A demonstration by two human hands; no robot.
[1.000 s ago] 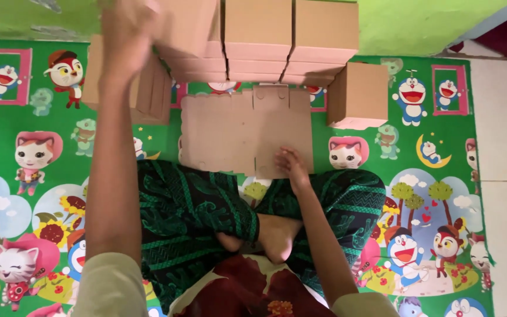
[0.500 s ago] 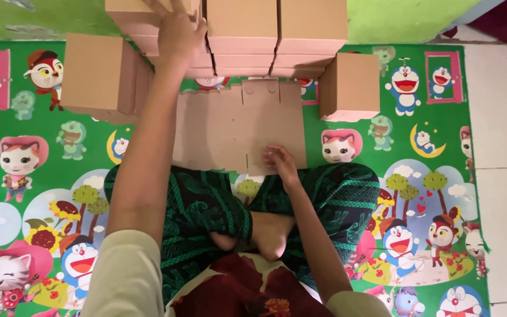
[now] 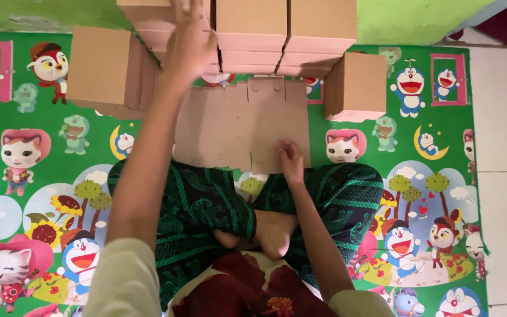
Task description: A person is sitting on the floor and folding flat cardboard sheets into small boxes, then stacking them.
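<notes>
While the left hand (image 3: 192, 38) reaches forward with fingers spread, flat against the stacked cardboard boxes (image 3: 253, 35) by the green wall, the right hand (image 3: 290, 159) rests open, gripping nothing, on the flat box blank (image 3: 242, 126) lying on the cartoon play mat (image 3: 42, 176) before crossed legs. Several folded boxes already stand: one at left (image 3: 104, 70), one at right (image 3: 356, 85). That blank remains unfolded, so work seems partway through.
</notes>
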